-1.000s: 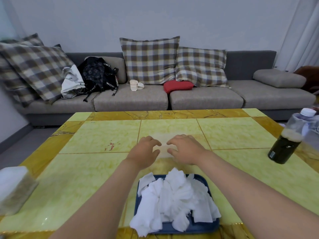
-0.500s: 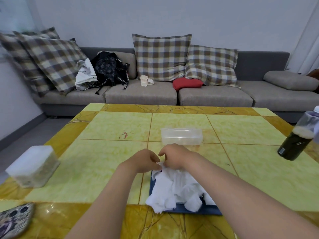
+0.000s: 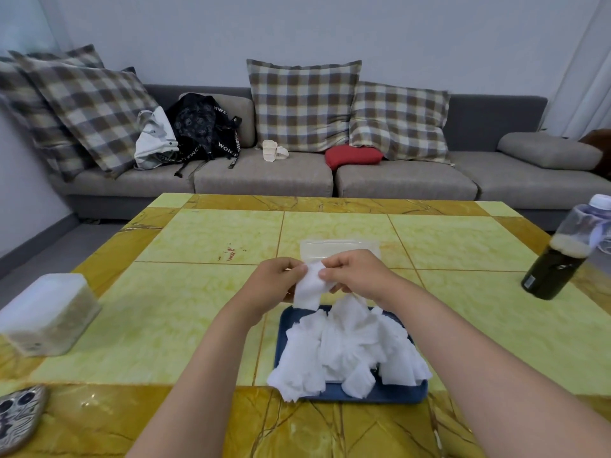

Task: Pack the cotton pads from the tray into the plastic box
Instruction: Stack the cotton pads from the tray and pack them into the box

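A blue tray (image 3: pixel 390 394) near the table's front edge carries a heap of white cotton pads (image 3: pixel 350 348). Just above its far end, both hands hold one white cotton pad (image 3: pixel 309 285) lifted off the heap. My left hand (image 3: pixel 274 285) pinches its left edge and my right hand (image 3: pixel 355 276) pinches its right edge. The clear plastic box (image 3: pixel 337 247) stands on the table right behind the hands, partly hidden by them.
A dark drink bottle (image 3: pixel 558 256) stands at the table's right edge. A frosted lidded container (image 3: pixel 46 312) sits at the left, a patterned phone (image 3: pixel 18 414) at the front left corner. Beyond the yellow table (image 3: pixel 198 292) runs a grey sofa (image 3: pixel 264 180) with cushions and bags.
The hands came back from the plastic box to the tray, took hold of a cotton pad and lifted it off the heap.
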`<control>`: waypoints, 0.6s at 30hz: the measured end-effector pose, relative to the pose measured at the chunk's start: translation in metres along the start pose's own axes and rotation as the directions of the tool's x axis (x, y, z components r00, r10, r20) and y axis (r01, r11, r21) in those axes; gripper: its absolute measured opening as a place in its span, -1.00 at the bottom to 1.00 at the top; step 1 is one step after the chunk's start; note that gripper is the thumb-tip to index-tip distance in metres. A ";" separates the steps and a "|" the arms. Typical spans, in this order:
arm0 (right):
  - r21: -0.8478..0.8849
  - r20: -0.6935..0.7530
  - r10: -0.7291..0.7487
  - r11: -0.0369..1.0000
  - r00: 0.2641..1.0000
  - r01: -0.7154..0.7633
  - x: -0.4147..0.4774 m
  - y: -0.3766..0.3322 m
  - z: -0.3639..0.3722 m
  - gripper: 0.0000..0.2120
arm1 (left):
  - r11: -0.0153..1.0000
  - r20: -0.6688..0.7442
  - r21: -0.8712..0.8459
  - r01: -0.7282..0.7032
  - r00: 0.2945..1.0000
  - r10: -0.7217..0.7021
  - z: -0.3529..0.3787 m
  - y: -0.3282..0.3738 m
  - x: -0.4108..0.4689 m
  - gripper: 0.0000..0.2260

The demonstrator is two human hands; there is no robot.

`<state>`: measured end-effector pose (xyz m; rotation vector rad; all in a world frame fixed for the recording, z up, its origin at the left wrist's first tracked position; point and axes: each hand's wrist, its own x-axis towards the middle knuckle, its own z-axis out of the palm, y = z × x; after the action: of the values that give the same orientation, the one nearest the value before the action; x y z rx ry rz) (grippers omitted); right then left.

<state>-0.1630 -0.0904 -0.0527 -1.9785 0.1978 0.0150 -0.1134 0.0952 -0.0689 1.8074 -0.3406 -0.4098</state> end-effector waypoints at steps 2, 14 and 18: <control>-0.011 -0.019 0.026 1.000 0.999 -0.026 -0.006 0.005 -0.009 -0.96 | 0.998 0.038 -0.057 0.019 0.999 -0.017 0.010 0.004 -0.006 -0.80; 0.077 -0.017 0.056 0.996 0.998 -0.055 -0.018 -0.006 -0.022 -0.85 | 0.998 0.119 -0.065 0.013 0.993 -0.005 0.018 0.022 -0.015 -0.77; 0.177 -0.131 0.119 0.980 0.984 -0.095 -0.015 -0.003 -0.027 -0.82 | 0.995 0.116 -0.035 0.090 0.990 -0.086 0.023 0.014 -0.011 -0.90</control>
<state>-0.1799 -0.1117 -0.0373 -1.7973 0.3856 -0.0709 -0.1341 0.0765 -0.0595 1.7678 -0.3303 -0.5802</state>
